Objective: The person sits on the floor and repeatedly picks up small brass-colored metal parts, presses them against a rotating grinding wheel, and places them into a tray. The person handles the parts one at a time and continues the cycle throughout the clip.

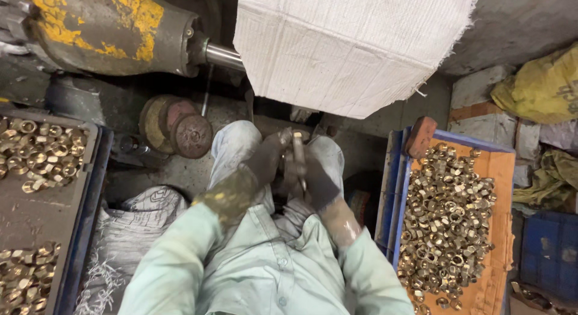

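Observation:
Both my hands meet over my lap, grimy and dark. My left hand (265,161) and my right hand (316,179) close together around a thin metal rod (298,155) that stands roughly upright between them. What the rod carries is hidden by my fingers. Just above the hands hangs a large white cloth buffing wheel (343,47) on a steel shaft (224,55).
A blue crate (394,188) at the right holds several dull brass nuts (448,219) on orange card. A grey tray (42,210) at the left holds shiny brass nuts (45,155). A yellow-stained motor housing (108,26) sits top left, rusty discs (177,128) below it, a yellow sack (542,86) far right.

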